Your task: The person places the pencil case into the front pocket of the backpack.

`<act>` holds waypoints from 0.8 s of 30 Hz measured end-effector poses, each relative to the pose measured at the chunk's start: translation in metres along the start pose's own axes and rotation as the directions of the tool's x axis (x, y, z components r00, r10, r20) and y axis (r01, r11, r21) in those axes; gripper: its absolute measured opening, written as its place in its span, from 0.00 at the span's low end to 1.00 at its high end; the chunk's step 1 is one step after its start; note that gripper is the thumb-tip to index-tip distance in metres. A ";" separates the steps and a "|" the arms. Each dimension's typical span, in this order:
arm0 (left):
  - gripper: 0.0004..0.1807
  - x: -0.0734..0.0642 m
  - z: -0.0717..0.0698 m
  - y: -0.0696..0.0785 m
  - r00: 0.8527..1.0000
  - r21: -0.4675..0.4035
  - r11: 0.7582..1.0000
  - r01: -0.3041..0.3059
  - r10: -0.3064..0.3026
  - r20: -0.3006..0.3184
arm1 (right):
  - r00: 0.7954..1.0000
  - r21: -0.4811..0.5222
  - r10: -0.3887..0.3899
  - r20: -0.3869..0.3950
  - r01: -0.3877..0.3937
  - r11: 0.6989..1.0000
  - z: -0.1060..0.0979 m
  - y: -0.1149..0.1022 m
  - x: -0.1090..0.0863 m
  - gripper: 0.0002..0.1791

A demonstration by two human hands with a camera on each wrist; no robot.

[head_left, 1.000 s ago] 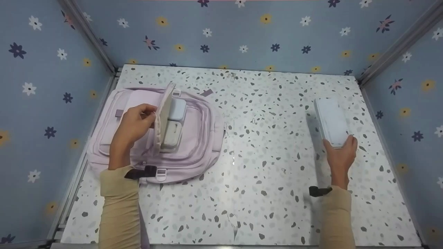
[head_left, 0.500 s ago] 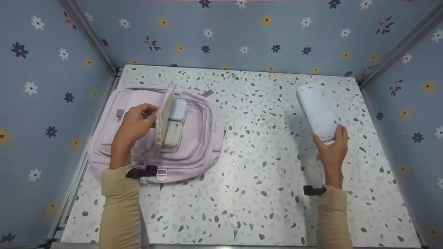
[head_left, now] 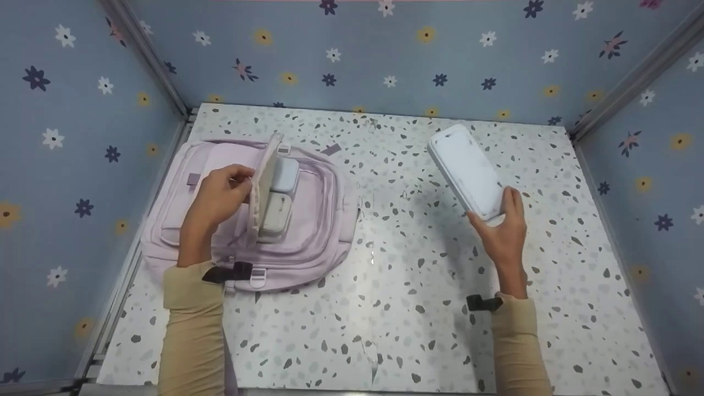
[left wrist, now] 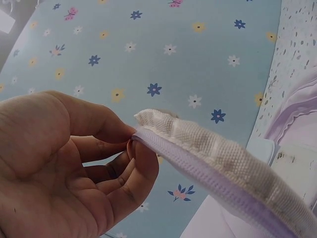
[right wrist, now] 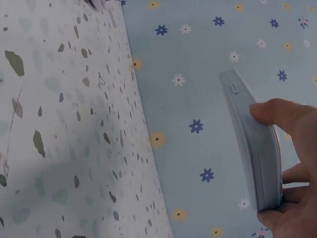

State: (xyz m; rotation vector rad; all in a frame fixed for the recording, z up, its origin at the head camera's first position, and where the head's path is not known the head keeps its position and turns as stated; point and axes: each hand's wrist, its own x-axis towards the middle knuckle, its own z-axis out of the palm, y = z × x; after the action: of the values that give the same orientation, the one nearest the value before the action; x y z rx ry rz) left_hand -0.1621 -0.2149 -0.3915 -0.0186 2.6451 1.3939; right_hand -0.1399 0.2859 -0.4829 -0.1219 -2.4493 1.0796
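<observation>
A lilac backpack [head_left: 330, 242] lies flat at the table's left. My left hand [head_left: 217, 195] pinches the edge of its front pocket flap [head_left: 268, 176] between thumb and fingers, holding it raised; the left wrist view shows the flap's pale lining and lilac trim [left wrist: 198, 163] at the fingertips. Behind the flap sit a pale blue rounded case [head_left: 286, 175] and a beige one [head_left: 277, 212], both partly hidden. Over on the right, my right hand [head_left: 503, 236] grips the near end of a long white case [head_left: 467, 171], thumb on one side and fingers on the other. That case is tilted above the table.
The speckled white table [head_left: 396, 308] extends between the backpack and the right hand. Blue flowered panels [head_left: 374, 60] stand along its back and both sides, with metal posts [head_left: 632, 71] at the corners. A small tag [head_left: 332, 149] sticks out from the backpack's far side.
My right hand has carried the white case left and slightly away from me, and the case's far end has turned further left. The left hand keeps the flap raised in place.
</observation>
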 end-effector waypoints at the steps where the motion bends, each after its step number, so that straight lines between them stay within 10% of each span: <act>1: 0.19 0.000 0.000 0.000 1.000 0.001 1.000 0.000 0.000 0.001 | 1.000 0.006 -0.014 0.015 0.014 1.000 0.003 -0.003 -0.001 0.51; 24: 0.18 0.003 0.003 -0.003 1.000 -0.011 1.000 -0.027 0.027 -0.002 | 0.924 0.147 -0.220 0.312 0.182 0.972 0.074 -0.054 -0.021 0.49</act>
State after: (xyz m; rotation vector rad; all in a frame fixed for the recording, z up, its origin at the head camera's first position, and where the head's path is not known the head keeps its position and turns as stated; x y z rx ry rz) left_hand -0.1643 -0.2134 -0.3959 0.0149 2.6495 1.4170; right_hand -0.1483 0.1933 -0.4949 0.3680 -2.6043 1.2252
